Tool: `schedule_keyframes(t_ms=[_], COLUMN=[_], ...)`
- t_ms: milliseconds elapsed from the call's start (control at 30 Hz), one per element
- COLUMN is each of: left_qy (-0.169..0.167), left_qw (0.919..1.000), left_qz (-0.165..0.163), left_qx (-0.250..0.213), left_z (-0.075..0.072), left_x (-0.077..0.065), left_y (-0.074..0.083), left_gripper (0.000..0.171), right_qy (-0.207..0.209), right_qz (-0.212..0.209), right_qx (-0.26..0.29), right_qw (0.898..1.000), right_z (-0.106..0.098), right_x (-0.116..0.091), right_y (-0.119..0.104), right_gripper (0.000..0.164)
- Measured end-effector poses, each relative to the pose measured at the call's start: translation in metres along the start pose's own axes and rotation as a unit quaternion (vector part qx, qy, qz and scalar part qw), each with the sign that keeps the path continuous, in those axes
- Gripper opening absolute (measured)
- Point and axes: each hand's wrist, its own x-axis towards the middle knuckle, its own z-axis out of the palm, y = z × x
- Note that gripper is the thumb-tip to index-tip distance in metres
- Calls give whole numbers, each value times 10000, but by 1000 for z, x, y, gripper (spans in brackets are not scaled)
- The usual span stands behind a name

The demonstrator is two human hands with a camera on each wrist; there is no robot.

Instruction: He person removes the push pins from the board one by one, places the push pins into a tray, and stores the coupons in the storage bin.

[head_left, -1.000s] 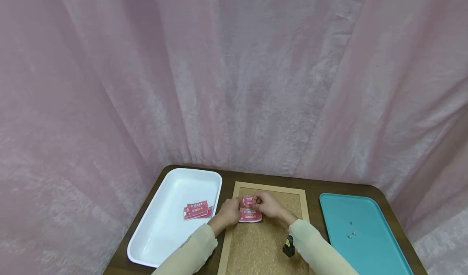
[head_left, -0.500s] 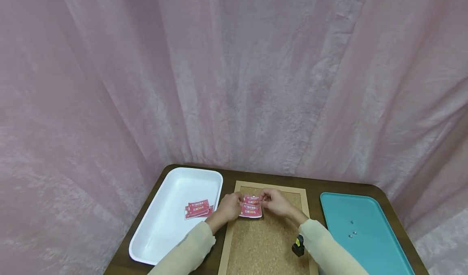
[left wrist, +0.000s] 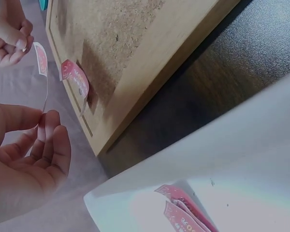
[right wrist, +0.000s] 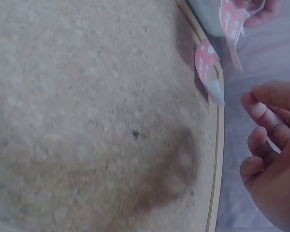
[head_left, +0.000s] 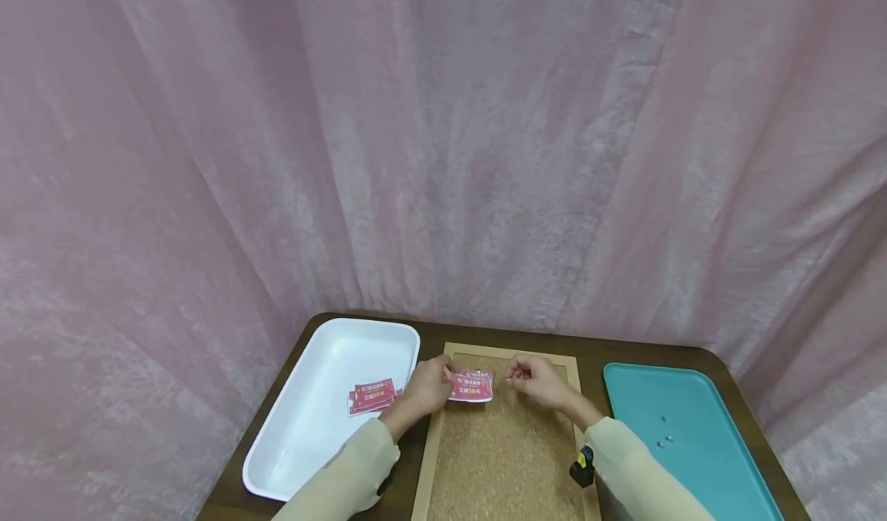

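My left hand (head_left: 430, 386) pinches the left edge of a red-and-white paper coupon (head_left: 473, 387) above the upper part of a cork board (head_left: 513, 459). Behind it, a second coupon (left wrist: 76, 79) is on the board, its ends curling up from the cork. My right hand (head_left: 537, 380) hovers over the board to the right of both coupons. Its thumb and forefinger pinch a tiny pale thing that looks like a thumbtack (left wrist: 24, 49). In the right wrist view the right hand (right wrist: 278, 140) has its other fingers bent, and its fingertips are apart from the coupons.
Left of the board stands a white tray (head_left: 291, 421) with several overlapping coupons (head_left: 374, 395) in it. A teal tray (head_left: 693, 444) on the right holds a few small metal tacks (head_left: 665, 439). A pink curtain (head_left: 443, 159) hangs behind the dark table (head_left: 596, 367).
My right hand has let go of the held coupon's right edge and moved right. The left hand keeps its pinch, and the coupon has shifted slightly up and left, overlapping the one behind more.
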Motion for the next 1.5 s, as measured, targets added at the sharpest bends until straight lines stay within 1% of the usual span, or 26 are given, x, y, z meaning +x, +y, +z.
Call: schedule_keyframes(t_ms=[233, 367, 567, 667, 867, 1067, 1267, 1333, 1400, 1500], left_qy=[110, 109, 333, 388, 517, 519, 360, 331, 354, 487], left_qw=[9997, 9996, 9993, 9990, 9980, 9978, 9940, 9926, 9921, 9927], left_qz=[196, 159, 163, 206, 338, 239, 191, 128, 41, -61], left_qx=[-106, -183, -28, 0, -136, -323, -1013, -1159, -1204, -1098], left_z=[-9, -15, -24, -29, -38, -42, -47, -48, -51, -55], left_x=[0, -2, -5, -5, -6, -8, -12, -14, -16, -19], left_y=[-2, -4, -7, -9, -11, -17, -26, -28, -31, -35], left_gripper=[24, 23, 20, 21, 21, 19, 22, 23, 24, 25], right_qy=[84, 100, 291, 343, 449, 644, 838, 894, 942, 986], right_qz=[124, 61, 31, 116, 377, 522, 547, 558, 643, 735], right_qx=[-67, -8, -184, -250, -333, -248, -86, -75, -74, -58], right_qw=[9999, 9999, 9994, 9990, 9977, 9962, 9949, 9944, 9934, 9924], right_z=[-17, -27, -39, -44, -53, -60, -66, -68, -70, -73], right_x=[-5, -12, -22, -27, -39, -52, -62, -66, -69, -74], right_y=[1, 2, 6, 8, 12, 16, 23, 25, 26, 28], right_gripper=[5, 7, 9, 11, 9, 9, 6, 5, 5, 6])
